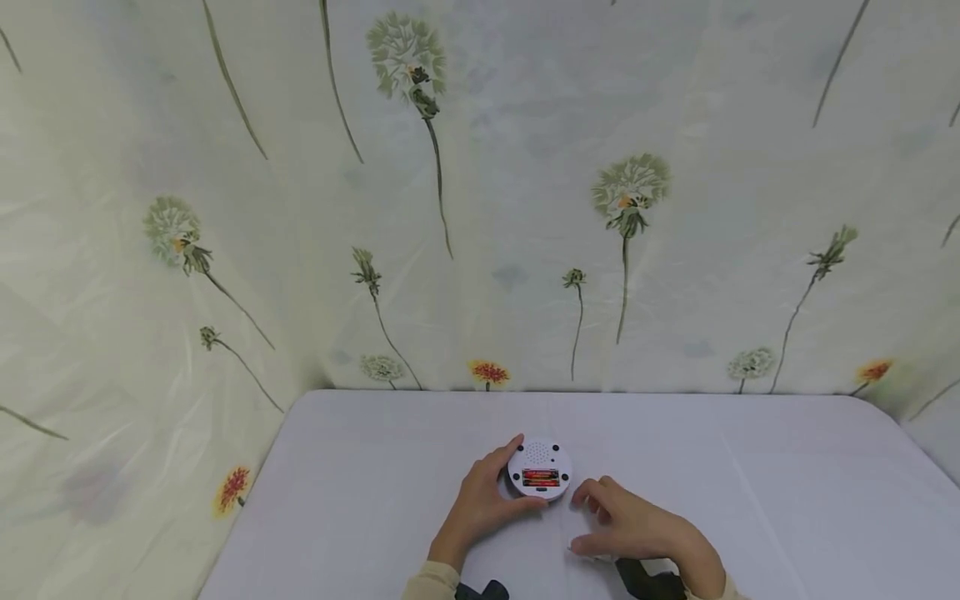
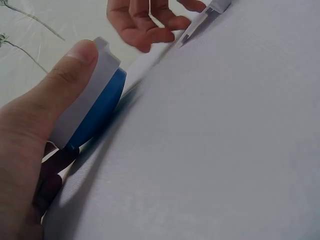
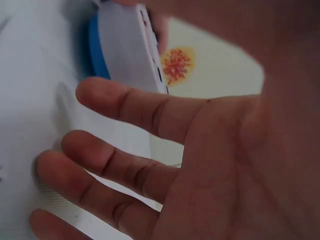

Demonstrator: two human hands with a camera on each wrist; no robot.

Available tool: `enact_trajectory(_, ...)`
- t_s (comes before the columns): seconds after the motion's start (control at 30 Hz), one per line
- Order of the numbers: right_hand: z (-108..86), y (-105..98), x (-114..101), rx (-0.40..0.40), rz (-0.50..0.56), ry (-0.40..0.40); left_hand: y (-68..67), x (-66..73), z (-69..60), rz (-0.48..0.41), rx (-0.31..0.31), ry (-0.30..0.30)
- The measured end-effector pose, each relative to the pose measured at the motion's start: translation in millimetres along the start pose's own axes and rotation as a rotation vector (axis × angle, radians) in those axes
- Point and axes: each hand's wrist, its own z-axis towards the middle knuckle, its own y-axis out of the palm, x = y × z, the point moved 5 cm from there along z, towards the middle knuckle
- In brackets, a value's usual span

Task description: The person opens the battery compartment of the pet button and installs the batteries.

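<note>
A round white device [image 1: 537, 451] lies with its underside up, showing speaker holes, dark feet and an uncovered battery compartment. Two red batteries [image 1: 541, 477] sit side by side in that compartment. The lower part of the device is blue, as seen from the side in the left wrist view. My left hand [image 1: 483, 500] grips the device by its rim, thumb on the near side and fingers on the far side. To the right, apart from the device, my right hand [image 1: 633, 521] has its fingers loosely spread. By its fingers is a small white plastic piece [image 2: 200, 25], partly hidden.
A white cloth covers the table [image 1: 360, 467] under both hands. Behind it hangs a pale curtain [image 1: 510, 208] printed with dandelions. Dark straps [image 1: 648, 581] show at the wrists.
</note>
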Motion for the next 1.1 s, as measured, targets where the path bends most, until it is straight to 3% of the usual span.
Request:
enact_trajectory(0.07,-5.6,3,-3,-0.063,-0.017,-0.041,0.2,-0.4,-0.5,-0.001,0.004,-0.003)
enact_trajectory(0.17,-8.8,6,-6,-0.076,-0.054,-0.073,-0.1,-0.6,-0.7,0.003,0.010,-0.006)
enact_trajectory(0.6,-10.1,22,-24,-0.046,-0.164,-0.088,-0.9,1.3,-2.5,0.009,0.003,-0.021)
enact_trajectory(0.87,-7.4,26,-23,-0.021,-0.224,-0.045,-0.3,1.5,-3.1,0.005,-0.011,-0.032)
enact_trajectory(1.1,-4.9,22,-22,-0.026,-0.185,-0.128,-0.4,0.0,-2.9,0.012,-0.011,-0.038)
